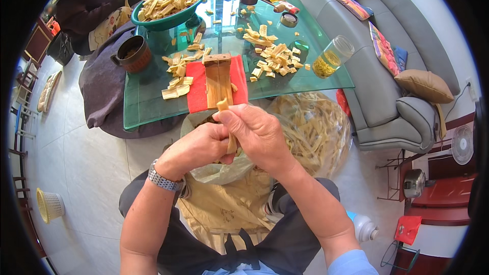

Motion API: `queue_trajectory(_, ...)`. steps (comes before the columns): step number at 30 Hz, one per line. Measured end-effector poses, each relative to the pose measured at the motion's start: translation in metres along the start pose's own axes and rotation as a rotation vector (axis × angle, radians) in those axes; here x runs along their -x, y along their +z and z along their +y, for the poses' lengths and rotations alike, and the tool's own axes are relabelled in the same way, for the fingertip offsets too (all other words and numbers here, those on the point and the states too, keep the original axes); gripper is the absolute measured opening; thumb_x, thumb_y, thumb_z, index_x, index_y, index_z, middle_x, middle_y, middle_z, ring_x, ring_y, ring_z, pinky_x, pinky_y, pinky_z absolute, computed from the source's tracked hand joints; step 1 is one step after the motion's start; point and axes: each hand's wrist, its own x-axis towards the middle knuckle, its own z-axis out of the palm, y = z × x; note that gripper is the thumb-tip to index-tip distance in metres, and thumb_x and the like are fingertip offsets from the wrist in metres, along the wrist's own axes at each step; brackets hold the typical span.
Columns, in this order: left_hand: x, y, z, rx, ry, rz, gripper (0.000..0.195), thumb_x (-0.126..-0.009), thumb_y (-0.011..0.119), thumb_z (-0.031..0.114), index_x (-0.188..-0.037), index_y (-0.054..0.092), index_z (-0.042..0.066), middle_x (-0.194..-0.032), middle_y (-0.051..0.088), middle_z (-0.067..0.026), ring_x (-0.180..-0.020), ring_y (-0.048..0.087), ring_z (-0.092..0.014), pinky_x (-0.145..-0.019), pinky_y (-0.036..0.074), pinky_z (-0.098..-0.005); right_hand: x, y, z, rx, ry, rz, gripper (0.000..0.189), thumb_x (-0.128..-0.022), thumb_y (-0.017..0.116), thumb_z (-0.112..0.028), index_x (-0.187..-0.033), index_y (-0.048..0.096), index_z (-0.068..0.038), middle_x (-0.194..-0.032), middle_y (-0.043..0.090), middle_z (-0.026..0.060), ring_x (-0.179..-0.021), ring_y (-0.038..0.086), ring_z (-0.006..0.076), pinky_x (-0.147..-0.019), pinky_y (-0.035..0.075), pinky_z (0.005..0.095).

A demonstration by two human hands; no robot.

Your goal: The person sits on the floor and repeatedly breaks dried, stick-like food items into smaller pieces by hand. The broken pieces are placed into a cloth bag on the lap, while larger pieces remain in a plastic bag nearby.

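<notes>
My left hand [204, 143] and my right hand [258, 133] meet over a plastic bag, both closed on one pale, dried strip [232, 144] whose rolled end pokes up between the fingers. Just beyond them, a wooden block tool [218, 84] with a crosspiece at its far end rests on a red cloth [195, 88] at the glass table's edge. Flat cut pieces [178, 88] lie left of the cloth, and a heap of short cut pieces [278, 59] lies to its right. Below my hands, the contents of the open plastic bag [217, 173] are mostly hidden.
A green basin [164, 26] piled with strips, a dark mug [133, 55] and a glass jar [329, 59] stand on the glass table [153, 116]. A large clear bag of long strips [321, 137] sits on the floor, right. Beyond are a grey sofa [382, 116] and, upper left, another person's dark sleeve.
</notes>
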Motion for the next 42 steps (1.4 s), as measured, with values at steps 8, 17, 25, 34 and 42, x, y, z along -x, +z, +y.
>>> queue_trajectory(8,0.016,-0.006,-0.010,-0.405,0.301,0.223,0.013,-0.092,0.064,0.011,-0.089,0.066,-0.001,-0.083,0.069,-0.0138,-0.076,0.066,-0.034,-0.072,0.054,-0.0400,-0.006,-0.014,0.037,0.233,0.208,-0.177,0.035,-0.108,0.054,-0.031,-0.097,0.069,-0.002,-0.082,0.067,0.0007,-0.076,0.057,0.0086,-0.069,0.047,0.0256)
queue_trajectory(17,0.016,-0.007,-0.019,-0.143,0.416,0.306,0.018,-0.092,0.062,-0.005,-0.109,0.062,0.001,-0.104,0.066,-0.0069,-0.097,0.063,-0.017,-0.087,0.052,-0.0301,-0.003,-0.018,0.043,-0.580,0.889,-0.399,0.025,-0.109,0.049,-0.034,-0.100,0.057,-0.011,-0.068,0.044,-0.0053,-0.057,0.039,0.0067,-0.053,0.034,0.0239)
queue_trajectory(25,0.023,-0.003,-0.009,0.380,0.310,0.245,0.024,-0.103,0.062,0.005,-0.126,0.064,0.000,-0.111,0.067,-0.0011,-0.102,0.060,-0.007,-0.089,0.051,-0.0262,-0.013,-0.025,0.025,-0.088,0.323,-0.288,0.028,-0.100,0.073,-0.034,-0.102,0.063,-0.008,-0.081,0.058,-0.0052,-0.070,0.047,0.0020,-0.060,0.040,0.0203)
queue_trajectory(34,0.018,0.011,-0.004,0.543,0.220,0.277,0.025,-0.106,0.059,0.014,-0.127,0.064,0.001,-0.111,0.065,0.0009,-0.102,0.060,-0.007,-0.092,0.051,-0.0255,-0.006,-0.027,0.029,-0.370,0.391,-0.205,0.025,-0.107,0.062,-0.035,-0.103,0.062,-0.010,-0.077,0.050,-0.0079,-0.066,0.042,0.0023,-0.058,0.036,0.0206)
queue_trajectory(42,0.017,0.007,-0.016,0.679,0.297,0.193,0.021,-0.105,0.065,0.022,-0.113,0.062,0.003,-0.105,0.066,-0.0010,-0.096,0.063,-0.008,-0.089,0.053,-0.0266,-0.002,-0.019,0.036,-0.315,0.164,-0.245,0.023,-0.107,0.063,-0.026,-0.111,0.060,-0.004,-0.089,0.062,-0.0029,-0.079,0.057,0.0046,-0.071,0.048,0.0217)
